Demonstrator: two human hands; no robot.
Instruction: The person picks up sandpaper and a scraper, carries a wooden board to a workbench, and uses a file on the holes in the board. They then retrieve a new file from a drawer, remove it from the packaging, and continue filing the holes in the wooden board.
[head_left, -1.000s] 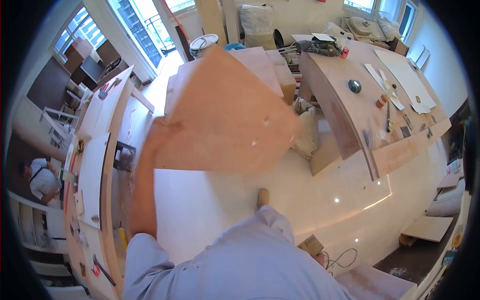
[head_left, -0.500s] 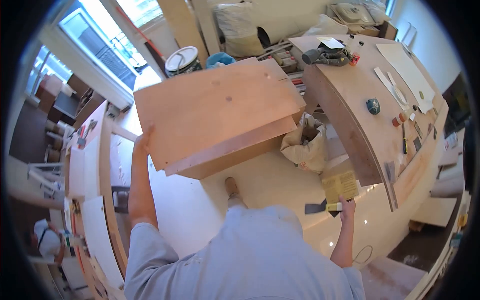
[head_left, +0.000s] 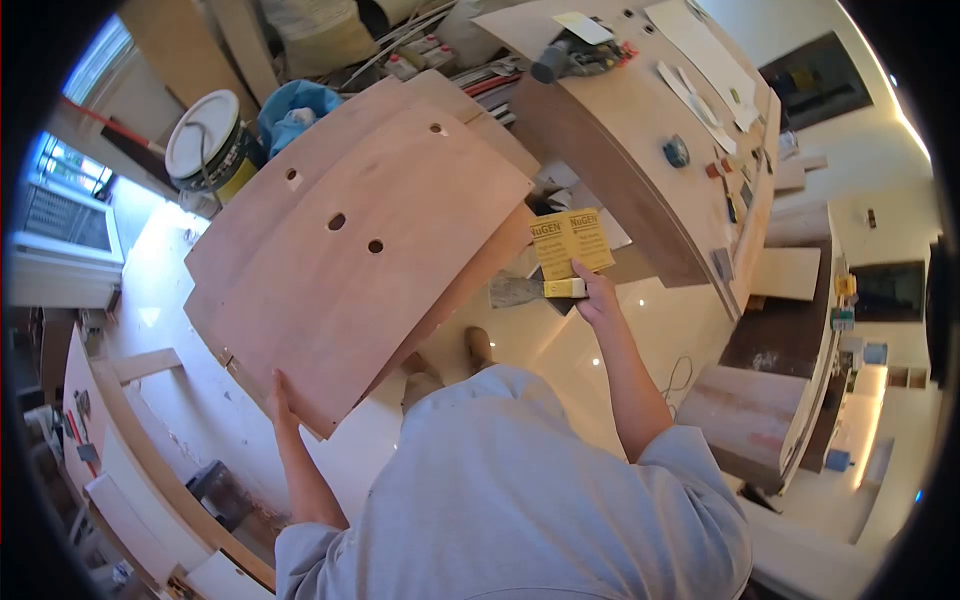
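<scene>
My left hand (head_left: 284, 400) is at the near left edge of a pinkish wooden panel (head_left: 400, 200), its fingers partly hidden by the edge. The panel has several dark round holes and lies tilted over other boards. My right hand (head_left: 596, 294) grips a putty knife (head_left: 565, 289) with a yellow-white handle and a wide grey blade, beside the panel's right edge. The same hand holds a yellow printed sanding sheet (head_left: 573, 240), which stands upright above the knife.
A curved wooden worktop (head_left: 620, 120) at the upper right bears a power tool, a dark round object and strips. A lidded bucket (head_left: 212, 150) and a blue bag (head_left: 295, 115) stand behind the panel. Another bench (head_left: 150, 500) runs along the lower left.
The view has turned and moved nearer the panel, whose holes now show. My left hand has moved to its near edge. My right hand, with knife and sheet, is now closer to the panel.
</scene>
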